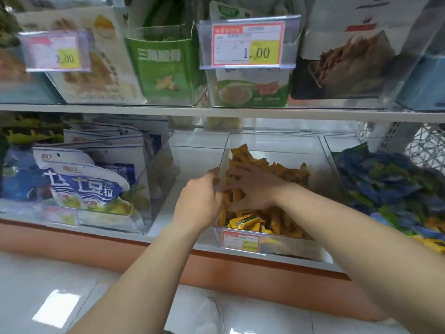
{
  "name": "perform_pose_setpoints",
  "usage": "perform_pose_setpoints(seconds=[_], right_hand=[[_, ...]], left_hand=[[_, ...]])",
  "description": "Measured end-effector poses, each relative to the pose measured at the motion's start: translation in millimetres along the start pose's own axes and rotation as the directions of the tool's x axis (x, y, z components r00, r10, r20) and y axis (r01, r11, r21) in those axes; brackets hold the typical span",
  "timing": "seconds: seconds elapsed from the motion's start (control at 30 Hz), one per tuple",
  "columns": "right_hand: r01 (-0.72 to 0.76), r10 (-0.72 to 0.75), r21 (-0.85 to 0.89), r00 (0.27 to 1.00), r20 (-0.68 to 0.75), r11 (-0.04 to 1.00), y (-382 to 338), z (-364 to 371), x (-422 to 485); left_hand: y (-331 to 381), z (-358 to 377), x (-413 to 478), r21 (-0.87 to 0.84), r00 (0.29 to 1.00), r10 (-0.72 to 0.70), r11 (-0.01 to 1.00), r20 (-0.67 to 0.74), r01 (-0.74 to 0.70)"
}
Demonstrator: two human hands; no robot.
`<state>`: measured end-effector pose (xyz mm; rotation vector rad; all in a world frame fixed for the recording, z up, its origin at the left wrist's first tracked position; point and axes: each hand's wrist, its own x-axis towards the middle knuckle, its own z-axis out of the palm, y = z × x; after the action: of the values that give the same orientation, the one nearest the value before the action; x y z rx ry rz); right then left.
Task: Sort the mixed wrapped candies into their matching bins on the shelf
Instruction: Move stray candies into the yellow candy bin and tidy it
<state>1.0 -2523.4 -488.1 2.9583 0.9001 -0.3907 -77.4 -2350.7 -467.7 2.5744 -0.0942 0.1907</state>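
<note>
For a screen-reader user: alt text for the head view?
Left hand grips the left wall of a bin of orange candies on the lower shelf; right hand reaches into the pile. Blue candies lie to the right.

Left hand (pixel 199 201) at clear bin (pixel 293 245), right hand (pixel 255 186) amid yellow candies (pixel 248 224)

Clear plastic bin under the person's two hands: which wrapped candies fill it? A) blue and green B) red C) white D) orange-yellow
D: the clear plastic bin, whose left wall the left hand holds, is heaped with orange-yellow wrapped candies, with the right hand on them; the blue and green wrapped candies lie further right.
</note>
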Motion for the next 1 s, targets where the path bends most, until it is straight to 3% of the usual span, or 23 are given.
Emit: perform_pose_setpoints(seconds=[0.2, 0.37, 0.47, 0.53, 0.57, 0.63, 0.67, 0.77, 0.9, 1.0], right_hand=[[-0.103, 0.108, -0.096, 0.993, 0.049, 0.99, 40, -14, -11], [-0.176, 0.187, -0.133, 0.979, 0.076, 0.975, 76, -27, -40], [-0.211, 0.236, -0.265, 0.97, 0.065, 0.941, 79, -44, -49], [-0.157, 0.136, -0.248, 0.986, -0.099, 0.956, 65, -46, -44], [-0.1, 0.082, -0.113, 0.985, -0.15, 0.989, 54, -44, -38], [0.011, 0.016, 0.202, 0.991, -0.13, 0.979, 27, -35, -25], [0.063, -0.042, 0.255, 0.995, -0.088, 0.965, 14, -28, -18], [0.121, -0.124, 0.101, 0.992, 0.026, 0.988, 0, -7, -4], [-0.025, 0.024, -0.016, 0.999, -0.035, 1.0, 27, -10, -14], [-0.197, 0.198, -0.034, 0.98, 0.025, 0.98, 51, -18, -30]], left_hand=[[-4, -4, 1, 0.114, 1.0, 0.002, 0.994, -0.012, -0.001], [-2, -8, 1, 0.009, 1.0, 0.018, 1.0, 0.007, -0.018], [-2, -10, 1, -0.084, 1.0, 0.011, 0.996, 0.029, -0.008], [-3, -11, 1, -0.13, 0.999, 0.009, 0.992, 0.044, -0.003], [-3, -11, 1, -0.147, 0.999, 0.008, 0.989, 0.048, 0.0], [-2, -11, 0, -0.162, 0.999, 0.005, 0.987, 0.051, 0.003], [-2, -11, 0, -0.163, 0.999, 0.005, 0.987, 0.05, 0.003], [-3, -9, -1, -0.165, 0.999, 0.003, 0.986, 0.052, 0.006], [-9, -8, 1, -0.196, 0.997, 0.017, 0.981, 0.075, -0.002], [-15, -10, 3, -0.233, 0.994, 0.037, 0.972, 0.105, -0.011]])
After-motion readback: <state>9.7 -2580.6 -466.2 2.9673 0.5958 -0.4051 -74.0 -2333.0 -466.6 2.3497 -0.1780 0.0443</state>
